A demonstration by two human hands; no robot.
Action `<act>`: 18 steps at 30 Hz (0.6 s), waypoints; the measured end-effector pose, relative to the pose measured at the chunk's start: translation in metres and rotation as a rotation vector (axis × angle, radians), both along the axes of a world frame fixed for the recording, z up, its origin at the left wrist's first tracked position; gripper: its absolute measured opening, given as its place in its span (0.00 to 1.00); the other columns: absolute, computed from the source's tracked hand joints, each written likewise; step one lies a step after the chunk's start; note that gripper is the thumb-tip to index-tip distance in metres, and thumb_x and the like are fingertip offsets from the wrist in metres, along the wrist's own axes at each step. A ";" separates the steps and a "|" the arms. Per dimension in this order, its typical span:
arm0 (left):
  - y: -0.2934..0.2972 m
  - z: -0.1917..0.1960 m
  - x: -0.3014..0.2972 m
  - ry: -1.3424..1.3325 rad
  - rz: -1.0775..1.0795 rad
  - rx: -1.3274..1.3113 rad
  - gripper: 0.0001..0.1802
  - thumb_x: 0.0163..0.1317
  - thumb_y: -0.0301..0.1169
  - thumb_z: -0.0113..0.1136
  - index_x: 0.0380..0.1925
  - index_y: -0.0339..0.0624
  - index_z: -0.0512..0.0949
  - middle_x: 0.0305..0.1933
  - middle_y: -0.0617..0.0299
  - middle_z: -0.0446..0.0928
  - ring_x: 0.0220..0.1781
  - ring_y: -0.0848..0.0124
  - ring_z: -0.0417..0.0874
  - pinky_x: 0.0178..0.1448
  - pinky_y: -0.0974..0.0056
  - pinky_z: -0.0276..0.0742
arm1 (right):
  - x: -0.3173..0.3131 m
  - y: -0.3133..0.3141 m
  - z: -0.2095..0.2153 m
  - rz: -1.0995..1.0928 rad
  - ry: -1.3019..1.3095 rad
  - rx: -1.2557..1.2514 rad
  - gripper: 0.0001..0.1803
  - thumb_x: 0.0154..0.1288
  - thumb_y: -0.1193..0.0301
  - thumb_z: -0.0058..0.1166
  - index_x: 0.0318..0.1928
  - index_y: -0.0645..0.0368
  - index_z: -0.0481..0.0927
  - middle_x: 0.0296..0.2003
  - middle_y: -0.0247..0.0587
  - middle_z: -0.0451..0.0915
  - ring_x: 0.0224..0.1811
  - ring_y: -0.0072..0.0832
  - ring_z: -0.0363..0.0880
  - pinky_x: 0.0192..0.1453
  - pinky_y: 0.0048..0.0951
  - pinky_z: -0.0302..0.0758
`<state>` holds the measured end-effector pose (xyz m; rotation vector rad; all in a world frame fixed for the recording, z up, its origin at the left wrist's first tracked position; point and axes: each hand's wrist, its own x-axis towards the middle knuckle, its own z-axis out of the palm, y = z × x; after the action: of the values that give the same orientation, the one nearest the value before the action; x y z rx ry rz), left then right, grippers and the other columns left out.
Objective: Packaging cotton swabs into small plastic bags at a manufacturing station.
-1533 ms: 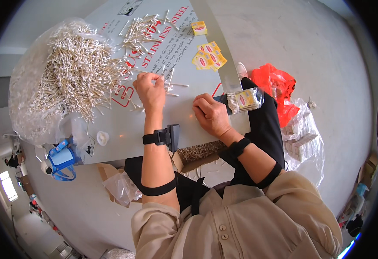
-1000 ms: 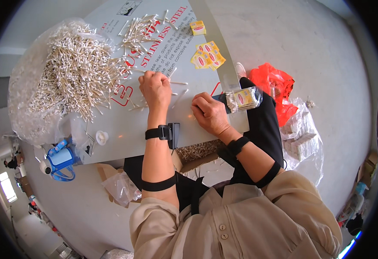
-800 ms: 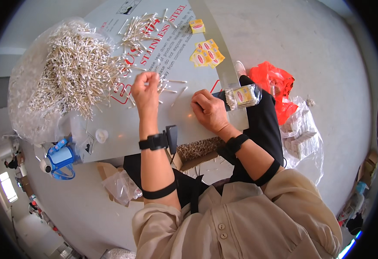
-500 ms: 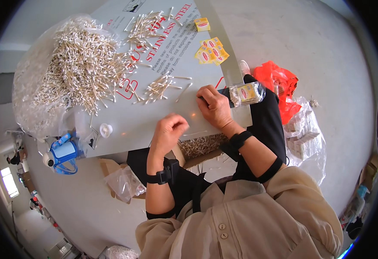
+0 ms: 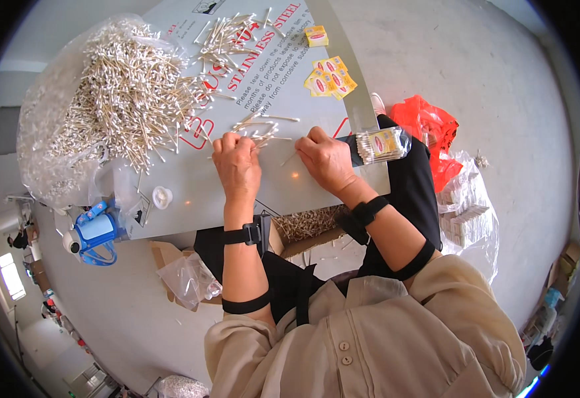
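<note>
Many slim, white-tipped cotton swabs (image 5: pixel 127 99)

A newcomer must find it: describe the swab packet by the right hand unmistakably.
On the grey table, find the right hand near the right edge. Just right of that hand, jutting past the edge, is a clear packet with a yellow card. Its swabs lie side by side, unlike the loose heap at left.
</note>
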<state>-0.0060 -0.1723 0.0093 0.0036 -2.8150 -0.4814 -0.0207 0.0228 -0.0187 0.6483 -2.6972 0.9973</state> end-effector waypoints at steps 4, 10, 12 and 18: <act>0.019 -0.003 0.007 -0.004 -0.059 0.055 0.08 0.50 0.22 0.68 0.28 0.43 0.78 0.35 0.62 0.74 0.44 0.57 0.73 0.50 0.54 0.70 | 0.012 0.008 -0.001 0.064 0.028 -0.115 0.04 0.56 0.75 0.56 0.27 0.54 0.74 0.30 0.37 0.72 0.27 0.38 0.79 0.30 0.39 0.77; 0.019 -0.002 0.005 0.003 -0.095 0.223 0.09 0.51 0.21 0.66 0.32 0.42 0.79 0.36 0.59 0.77 0.43 0.56 0.75 0.52 0.54 0.71 | 0.015 0.013 0.004 0.112 -0.023 -0.167 0.07 0.52 0.75 0.63 0.32 0.54 0.79 0.34 0.38 0.74 0.33 0.38 0.80 0.35 0.35 0.78; 0.013 0.001 -0.002 -0.004 -0.043 0.168 0.10 0.51 0.21 0.65 0.35 0.41 0.80 0.38 0.58 0.77 0.45 0.55 0.75 0.55 0.53 0.71 | 0.015 0.013 0.004 0.104 -0.038 -0.209 0.11 0.52 0.74 0.64 0.38 0.55 0.79 0.37 0.40 0.74 0.35 0.39 0.80 0.36 0.36 0.79; 0.005 0.007 -0.014 -0.082 -0.016 0.083 0.12 0.50 0.21 0.65 0.36 0.42 0.80 0.42 0.60 0.76 0.52 0.56 0.73 0.59 0.52 0.70 | 0.002 0.005 0.017 -0.044 -0.121 -0.209 0.16 0.51 0.75 0.64 0.42 0.58 0.78 0.44 0.45 0.74 0.37 0.44 0.82 0.37 0.40 0.81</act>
<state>-0.0195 -0.1672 0.0159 0.0183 -2.8747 -0.6153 -0.0182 0.0279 -0.0017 0.5023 -2.6436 1.3241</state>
